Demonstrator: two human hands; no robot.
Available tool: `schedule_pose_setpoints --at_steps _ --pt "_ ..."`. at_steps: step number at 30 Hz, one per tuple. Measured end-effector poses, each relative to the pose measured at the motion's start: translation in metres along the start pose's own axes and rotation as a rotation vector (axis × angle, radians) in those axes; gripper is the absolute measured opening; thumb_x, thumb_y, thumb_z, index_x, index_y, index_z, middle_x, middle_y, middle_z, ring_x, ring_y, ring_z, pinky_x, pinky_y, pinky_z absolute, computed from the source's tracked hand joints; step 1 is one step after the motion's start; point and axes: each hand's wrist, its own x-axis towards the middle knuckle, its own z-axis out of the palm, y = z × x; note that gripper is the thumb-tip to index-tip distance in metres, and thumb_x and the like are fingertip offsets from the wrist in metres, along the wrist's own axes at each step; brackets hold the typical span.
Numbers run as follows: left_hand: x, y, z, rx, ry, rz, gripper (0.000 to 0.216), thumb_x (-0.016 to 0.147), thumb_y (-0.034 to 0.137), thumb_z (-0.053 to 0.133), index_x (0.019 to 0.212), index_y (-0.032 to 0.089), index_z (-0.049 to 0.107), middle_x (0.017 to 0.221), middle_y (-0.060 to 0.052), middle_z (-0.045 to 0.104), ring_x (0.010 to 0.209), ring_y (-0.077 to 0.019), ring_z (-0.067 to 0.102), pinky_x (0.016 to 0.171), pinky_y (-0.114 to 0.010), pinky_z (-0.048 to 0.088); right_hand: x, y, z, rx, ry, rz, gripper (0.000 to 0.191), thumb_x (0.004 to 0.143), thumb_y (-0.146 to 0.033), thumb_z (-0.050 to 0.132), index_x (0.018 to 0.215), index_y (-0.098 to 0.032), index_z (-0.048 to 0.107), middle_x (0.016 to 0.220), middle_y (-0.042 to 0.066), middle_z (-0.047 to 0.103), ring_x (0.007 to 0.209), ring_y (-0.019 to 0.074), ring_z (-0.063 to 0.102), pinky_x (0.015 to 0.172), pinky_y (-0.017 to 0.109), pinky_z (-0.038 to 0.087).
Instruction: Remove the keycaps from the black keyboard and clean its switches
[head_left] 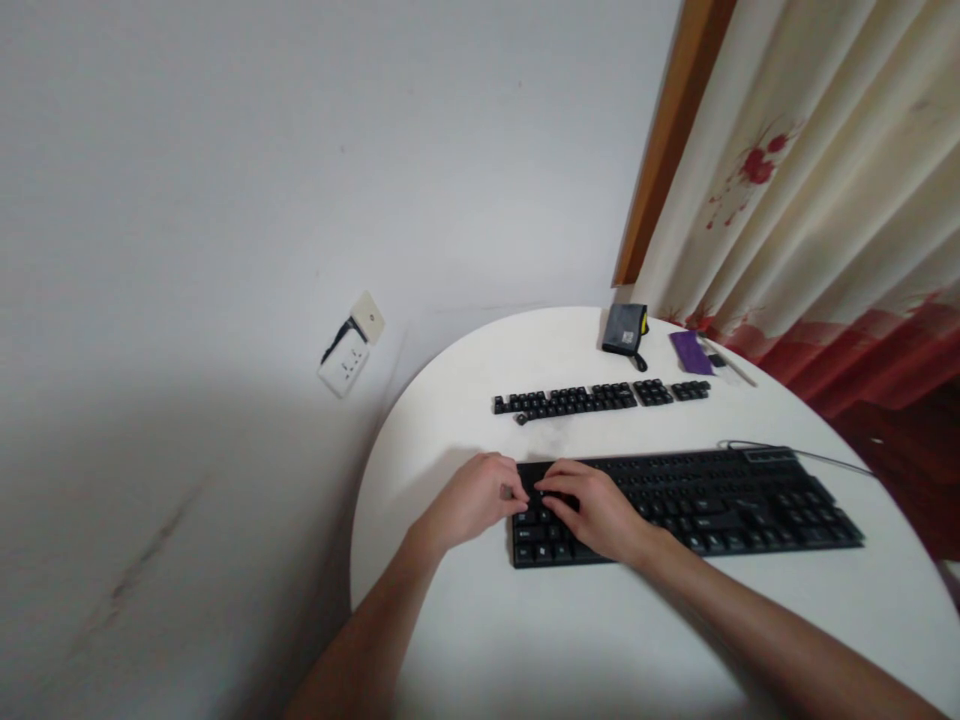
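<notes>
A black keyboard [720, 520] lies on the round white table, with its upper rows partly without keycaps. My left hand [484, 492] is at its upper left corner, thumb and fingers pinched together; whatever they hold, if anything, is too small to make out. Just to the right, my right hand [592, 503] reaches over the left part of the keyboard. Its thumb and forefinger are drawn close together at the keys, and I cannot make out what is between them. Behind the keyboard, loose black keycaps [577, 402] are lined up in rows, with one keycap [522, 419] slightly in front.
A dark pouch [624, 330] with a strap, a purple packet [691, 353] and a thin pale stick-like item [733, 364] lie at the table's far side. The keyboard cable [810, 455] runs off right. A wall socket [345, 362] is left of the table [465, 640]; a curtain [847, 200] hangs right.
</notes>
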Motion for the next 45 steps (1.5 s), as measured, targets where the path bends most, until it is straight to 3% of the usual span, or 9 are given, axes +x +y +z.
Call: schedule_pose_setpoints --at_steps 15,24,30,38,45 --pt "-0.002 -0.005 0.000 0.090 0.008 0.029 0.003 0.078 0.027 0.077 0.077 0.025 0.075 0.079 0.003 0.071 0.078 -0.0154 0.061 0.074 -0.025 0.042 -0.002 0.001 0.005 -0.081 0.017 -0.092 0.012 0.088 -0.013 0.059 0.092 -0.020 0.068 0.095 0.005 0.065 0.090 0.0172 0.062 0.081 0.029 0.051" --pt "-0.004 0.009 -0.006 0.174 0.004 0.025 0.001 0.080 0.025 0.075 0.079 0.024 0.075 0.083 0.002 0.072 0.084 -0.0165 0.062 0.080 -0.027 0.043 -0.002 -0.004 0.003 -0.203 -0.016 -0.152 0.016 0.088 -0.010 0.054 0.090 -0.018 0.068 0.099 0.006 0.064 0.092 0.0169 0.060 0.082 0.028 0.050" --pt "-0.013 0.024 -0.006 0.283 -0.002 0.097 0.012 0.090 0.026 0.064 0.092 0.023 0.075 0.094 -0.001 0.072 0.087 -0.0168 0.061 0.087 -0.032 0.043 -0.007 -0.011 -0.001 -0.268 0.005 -0.149 0.017 0.092 -0.019 0.052 0.096 -0.019 0.069 0.099 0.006 0.063 0.094 0.0182 0.058 0.085 0.030 0.049" --pt "-0.036 0.029 0.013 0.409 0.110 -0.011 0.022 0.094 0.030 0.057 0.108 0.026 0.073 0.103 -0.005 0.062 0.102 -0.0218 0.055 0.087 -0.034 0.046 -0.010 -0.010 0.000 -0.298 -0.002 -0.150 0.018 0.093 -0.021 0.051 0.092 -0.019 0.070 0.096 0.007 0.060 0.091 0.0194 0.056 0.080 0.032 0.048" --pt "-0.036 0.027 0.015 0.311 0.143 -0.044 0.021 0.094 0.029 0.056 0.091 0.024 0.076 0.104 -0.005 0.063 0.100 -0.0190 0.056 0.090 -0.031 0.046 -0.008 -0.006 0.002 -0.299 -0.001 -0.163 0.017 0.092 -0.021 0.053 0.084 -0.019 0.068 0.093 0.007 0.060 0.089 0.0193 0.056 0.079 0.032 0.048"
